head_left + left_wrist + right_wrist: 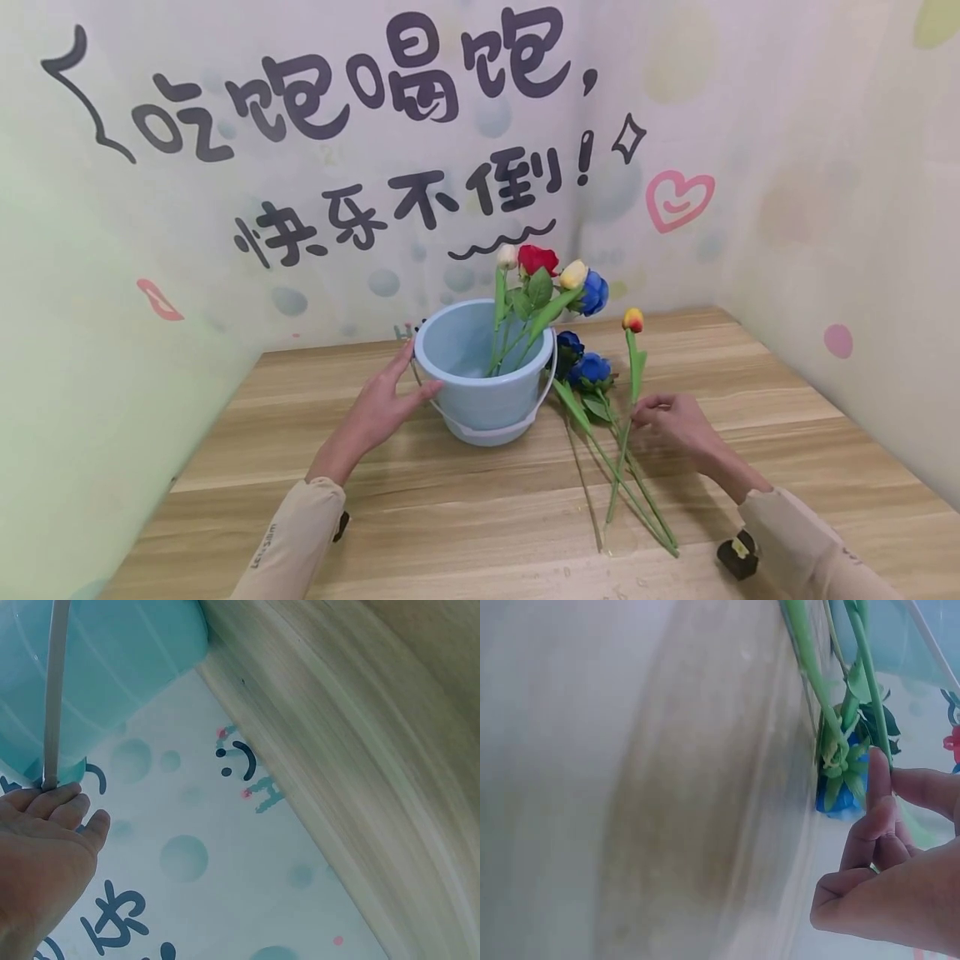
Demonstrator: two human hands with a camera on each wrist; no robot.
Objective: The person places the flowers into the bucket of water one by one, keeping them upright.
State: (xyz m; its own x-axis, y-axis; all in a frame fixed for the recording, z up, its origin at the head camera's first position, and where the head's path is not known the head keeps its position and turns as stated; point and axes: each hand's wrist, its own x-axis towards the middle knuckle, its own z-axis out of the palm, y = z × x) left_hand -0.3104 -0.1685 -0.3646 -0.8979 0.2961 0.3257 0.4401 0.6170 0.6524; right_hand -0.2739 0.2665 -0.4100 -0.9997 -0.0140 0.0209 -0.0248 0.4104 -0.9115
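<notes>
Four flowers (540, 287) lean in the bucket (487, 408), my left hand (378, 410) touching its left side, thumb spread from fingers. To its right, my right hand (681, 427) pinches a tulip (636, 373) by the stem.

Bucket (112, 675) partly outside left-wrist view.

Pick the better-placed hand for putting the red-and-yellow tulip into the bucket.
Right, likely: the right hand pinches the red-and-yellow tulip by its stem, while the left hand touches the left side of the bucket.
</notes>
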